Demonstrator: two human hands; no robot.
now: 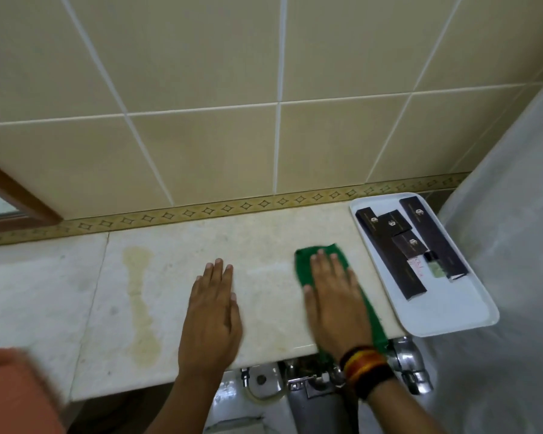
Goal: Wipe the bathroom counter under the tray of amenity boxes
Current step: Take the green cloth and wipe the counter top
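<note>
A cream marble counter [264,242] runs along the tiled wall. My right hand [333,296] lies flat on a green cloth [306,264], pressing it against the counter just left of the tray. The white tray [452,314] sits at the counter's right end, partly past the front edge, and holds several dark amenity boxes [398,242] and a small clear bottle [434,264]. My left hand [212,311] rests flat on the bare counter with fingers together, holding nothing.
A long yellowish stain [140,302] marks the counter to the left. Chrome taps and pipes [405,361] sit below the front edge. A pale curtain [508,214] hangs at the right. A wooden frame [16,195] is at far left.
</note>
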